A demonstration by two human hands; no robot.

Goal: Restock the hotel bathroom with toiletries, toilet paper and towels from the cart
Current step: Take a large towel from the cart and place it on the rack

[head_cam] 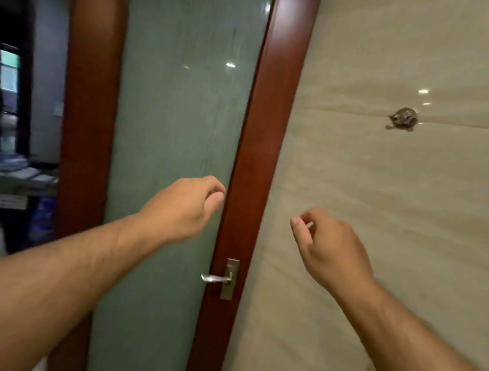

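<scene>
Two hands: left hand [186,206], right hand [330,250]; loosely curled, nothing held.
Place: left before door [181,86], right beside it.

Head view, single entry: wide-angle camera worn at head height, facing forward and slightly downward, close to a frosted-glass door [178,116] and the tiled wall [401,218] beside it; the dim left margin shows what may be a cart [9,180].

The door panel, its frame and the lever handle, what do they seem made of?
Pale green door panel: likely frosted glass, hazy surface with soft glints. Reddish-brown door frame: seemingly varnished wood, glossy sheen. Silver lever handle: metal, probably steel, by its bright highlights.
</scene>
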